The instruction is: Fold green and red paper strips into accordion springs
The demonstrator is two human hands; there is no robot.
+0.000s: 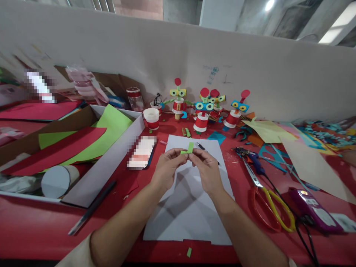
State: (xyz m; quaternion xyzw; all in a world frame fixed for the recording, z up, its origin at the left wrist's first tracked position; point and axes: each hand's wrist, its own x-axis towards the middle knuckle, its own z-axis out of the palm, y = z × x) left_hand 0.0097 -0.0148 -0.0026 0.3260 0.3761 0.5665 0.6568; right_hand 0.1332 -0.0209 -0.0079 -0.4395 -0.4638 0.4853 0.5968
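Observation:
Between my fingertips, a small light-green paper strip (190, 147) is held, bent so that one part stands up and another lies sideways. My left hand (168, 167) pinches its left end, and my right hand (207, 168) pinches it from the right, the two hands almost touching. Both are above a white sheet (189, 218) on the red table. A black pen (204, 148) lies on the sheet, partly behind my right hand. Beyond the hands sit small folded green paper pieces (187, 132). A green scrap (189, 252) lies by the near table edge.
Paper-cup figures (201, 121) stand along the back wall, near a white-and-red cup (151, 118). At left are a box (100, 178) of coloured paper, a phone (142, 152) and a dark pen (93, 207). Scissors (267, 200), a glue gun (254, 159) and a purple device (317, 213) lie right.

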